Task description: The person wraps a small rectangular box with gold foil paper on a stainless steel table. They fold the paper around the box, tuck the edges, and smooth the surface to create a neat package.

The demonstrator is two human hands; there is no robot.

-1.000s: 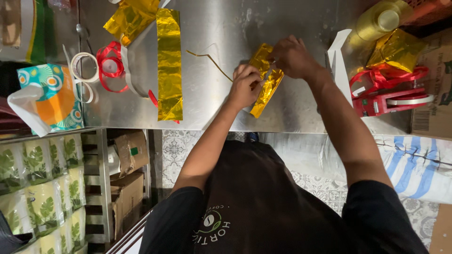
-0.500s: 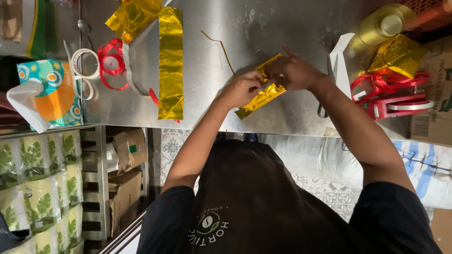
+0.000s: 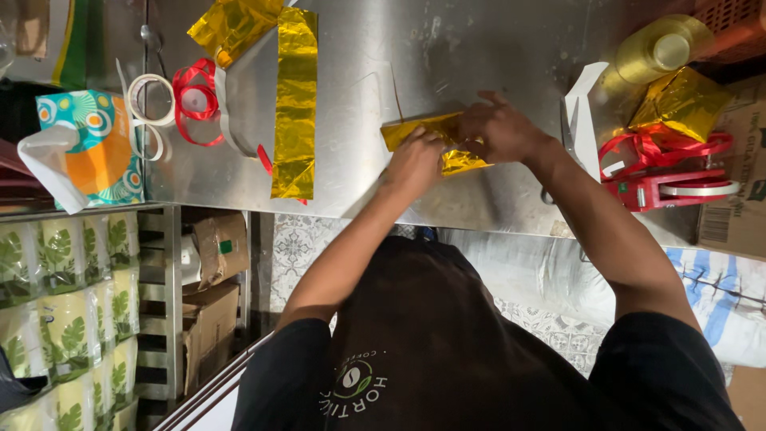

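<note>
A small parcel wrapped in shiny gold foil [image 3: 415, 132] lies on the steel table [image 3: 359, 160], turned roughly crosswise. My left hand [image 3: 416, 164] grips its near side with the fingers closed on the foil. My right hand [image 3: 499, 129] presses on its right end, fingers spread over the wrap. A thin gold ribbon strand [image 3: 394, 92] runs away from the parcel toward the far side. Most of the parcel's right half is hidden under my hands.
A long gold foil strip [image 3: 295, 104] and crumpled foil [image 3: 231, 28] lie left, beside red ribbon [image 3: 191, 100] and a tape roll [image 3: 148, 100]. A tissue box [image 3: 84, 148] sits far left. At right stand a red tape dispenser [image 3: 678, 187], a gold-wrapped piece [image 3: 682, 100], a ribbon spool [image 3: 662, 48] and scissors [image 3: 562, 128].
The gold parcel has been rotated from a diagonal lie to nearly crosswise. Both hands shifted with it, and the gold ribbon strand moved further back.
</note>
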